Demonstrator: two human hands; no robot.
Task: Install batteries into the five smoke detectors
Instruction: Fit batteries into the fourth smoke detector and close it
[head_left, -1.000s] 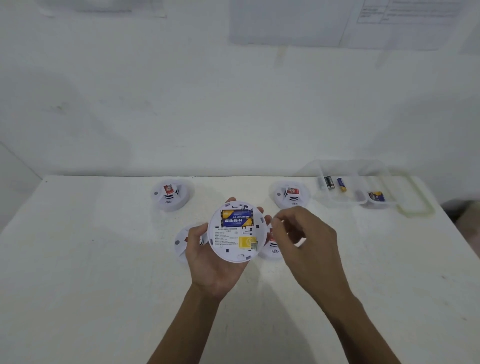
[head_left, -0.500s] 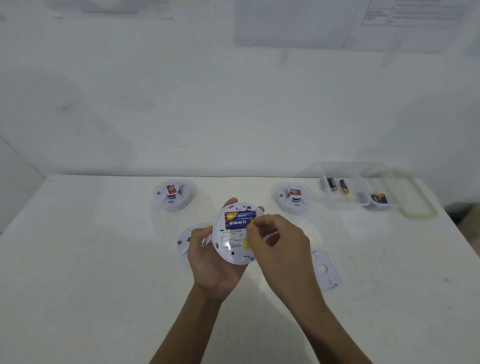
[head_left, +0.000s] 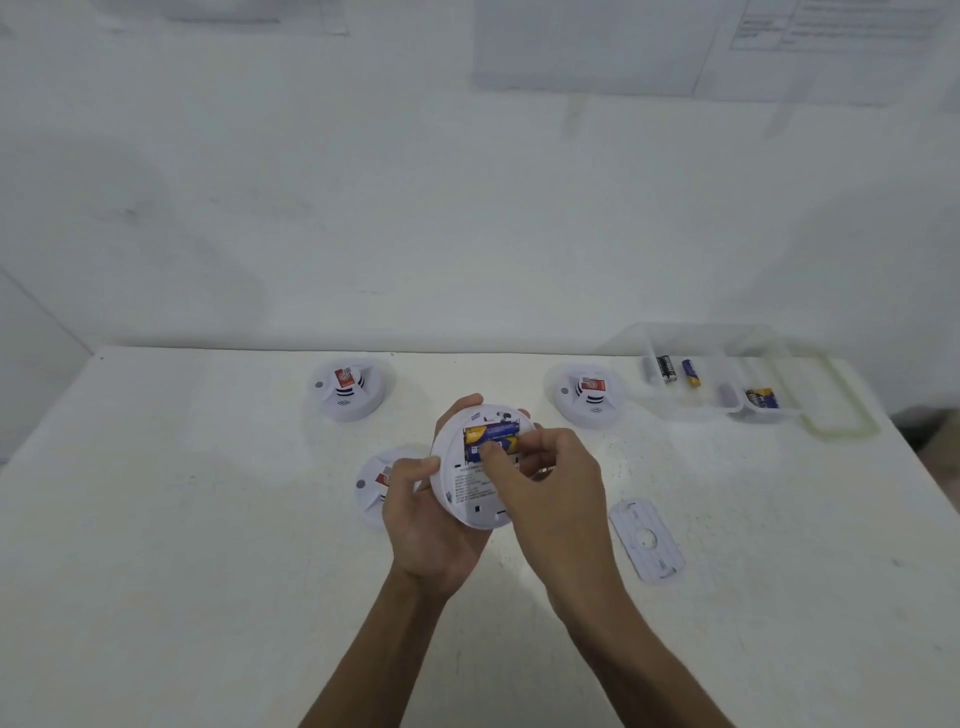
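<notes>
Item: held smoke detector (head_left: 470, 493), white, round, underside up, being gripped above the table (head_left: 208, 571) by the left hand (head_left: 436, 530), thumb curling over its left rim, fingers wrapping behind. 2 blue-and-gold batteries (head_left: 493, 430) are lying side by side in its open compartment. The right hand (head_left: 556, 483) is pinching the lower battery (head_left: 508, 445), thumb on top, fingers curled at its right end. Sitting on the table: back-left detector (head_left: 348, 389), back-right detector (head_left: 589, 396), half-hidden detector (head_left: 371, 486) behind the left hand, loose mounting plate (head_left: 647, 540) lying right. Clear box (head_left: 727, 410) at back right is holding spare batteries (head_left: 666, 370).
</notes>
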